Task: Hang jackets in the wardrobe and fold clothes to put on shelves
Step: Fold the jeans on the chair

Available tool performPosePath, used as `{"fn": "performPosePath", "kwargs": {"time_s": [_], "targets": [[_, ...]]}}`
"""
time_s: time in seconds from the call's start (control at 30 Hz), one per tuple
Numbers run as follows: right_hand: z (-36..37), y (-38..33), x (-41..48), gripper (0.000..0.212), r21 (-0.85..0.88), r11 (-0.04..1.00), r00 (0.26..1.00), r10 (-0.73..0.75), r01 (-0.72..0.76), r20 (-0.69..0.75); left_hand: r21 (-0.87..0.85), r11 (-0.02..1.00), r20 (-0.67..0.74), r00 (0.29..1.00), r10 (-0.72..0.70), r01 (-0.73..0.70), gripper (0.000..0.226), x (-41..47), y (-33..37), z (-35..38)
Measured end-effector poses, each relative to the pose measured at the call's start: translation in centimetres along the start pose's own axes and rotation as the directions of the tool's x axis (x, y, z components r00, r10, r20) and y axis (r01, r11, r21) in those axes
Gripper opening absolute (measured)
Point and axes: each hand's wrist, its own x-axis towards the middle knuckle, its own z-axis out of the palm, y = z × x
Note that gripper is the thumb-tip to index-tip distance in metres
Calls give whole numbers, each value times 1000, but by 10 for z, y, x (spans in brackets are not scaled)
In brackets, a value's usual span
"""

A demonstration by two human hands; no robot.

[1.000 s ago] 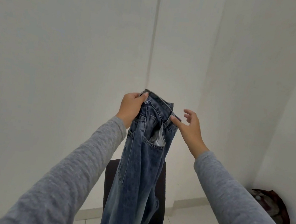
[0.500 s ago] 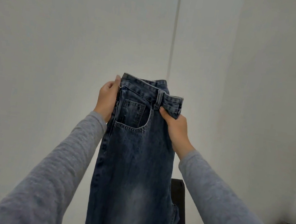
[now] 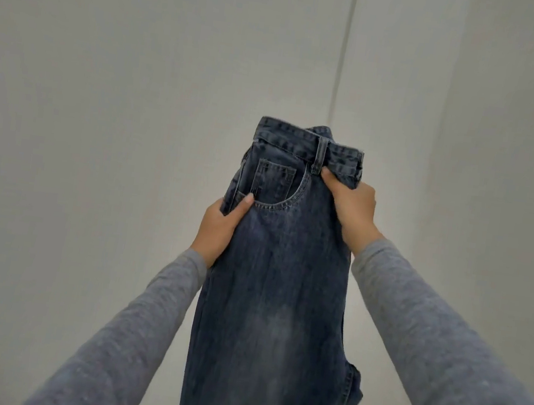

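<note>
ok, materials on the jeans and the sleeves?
Jeans: looks like heavy blue denim, matte, with a faded pale patch on the leg, contrast stitching round the pocket and a belt loop. Sleeves: soft heathered grey knit, probably cotton jersey; the flecked, slightly fuzzy surface suggests it, but the fibre can't be confirmed.

item: pair of dark blue jeans (image 3: 278, 272), faded lighter patch around the thigh area
pose: hanging straight down, waistband up top, legs run out of the bottom of the shot
state: looks folded lengthwise, one leg stacked on the other, not folded up yet
details: front pocket with a little coin pocket facing the camera, belt loop on the waistband
where: up in the air, pinched at both side edges near the top
</note>
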Motion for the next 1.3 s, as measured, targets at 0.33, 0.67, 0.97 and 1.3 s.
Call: {"fn": "performPosePath", "kwargs": {"time_s": [0.33, 0.67, 0.97, 1.3], "targets": [[-66, 50, -26, 70, -312, 884, 667, 467, -348, 581, -389, 914, -262, 938, -229, 114, 26, 27, 30, 46], [-48, 53, -28, 32, 37, 925, 906, 360, -377, 223, -260, 825, 74, 862, -502, 502, 27, 32, -9, 10], [-44, 65, -31, 35, 86, 936, 940, 340, -342, 38, -68, 842, 370, 797, -477, 535, 48, -47, -82, -13], [-88, 72, -26, 29, 130, 953, 924, 298, -274, -241, -99, 644, 756, 479, -447, 758, 83, -103, -137, 30]]}}
